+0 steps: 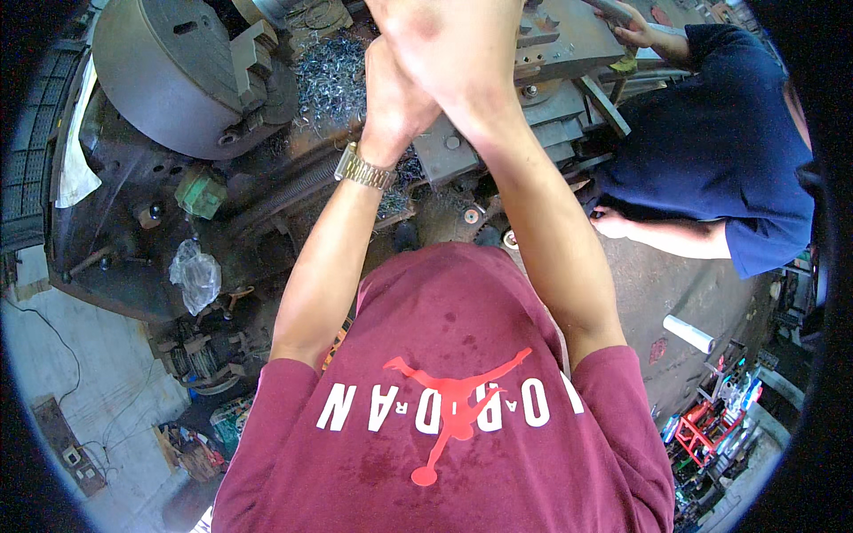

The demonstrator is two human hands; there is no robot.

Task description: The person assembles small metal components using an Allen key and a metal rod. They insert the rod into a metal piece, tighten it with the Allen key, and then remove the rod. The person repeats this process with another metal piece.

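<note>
Both my arms reach up to the top edge, in front of a large metal lathe. My left hand (395,105), with a metal-band watch (364,170) on its wrist, lies partly behind my right wrist. Its fingers are hidden there. My right hand (435,31) crosses over it and runs out of the picture at the top, so its fingers do not show either. Whatever the hands touch or hold cannot be made out. Left of them is the lathe's big round chuck (169,84) with its stepped jaws. Curled metal shavings (330,84) lie between chuck and hands.
At the right a co-worker in a dark blue shirt (711,151) rests one hand on the machine. A green block (201,192) and a clear plastic bag (195,277) are at the lathe's front left. A white roll (689,334) lies on the floor, near a red metal frame (702,433).
</note>
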